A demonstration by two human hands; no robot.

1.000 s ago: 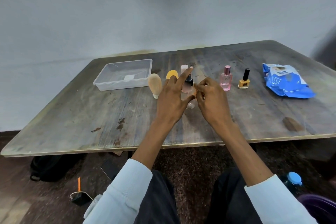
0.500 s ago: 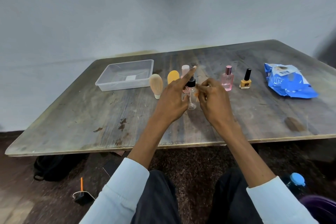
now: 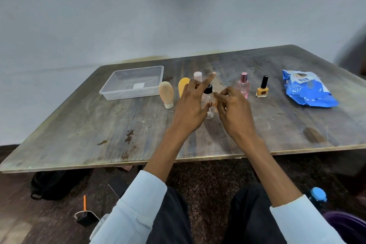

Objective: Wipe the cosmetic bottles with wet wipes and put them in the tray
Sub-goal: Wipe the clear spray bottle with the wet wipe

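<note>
At the middle of the frame, the left hand [image 3: 191, 105] gripped a clear spray bottle [image 3: 209, 103] with a black cap, its forefinger sticking out straight. The right hand [image 3: 233, 109] pinched at the bottle's side with curled fingers. The empty clear tray [image 3: 111, 90] sat on the counter [image 3: 99, 128] to the upper left. A blue wipes pack [image 3: 308, 90] lay at the right.

The pink perfume bottle [image 3: 244, 87] carries the letters "DG2"; the print on the blue wipes pack [image 3: 309, 90] is too small to read
</note>
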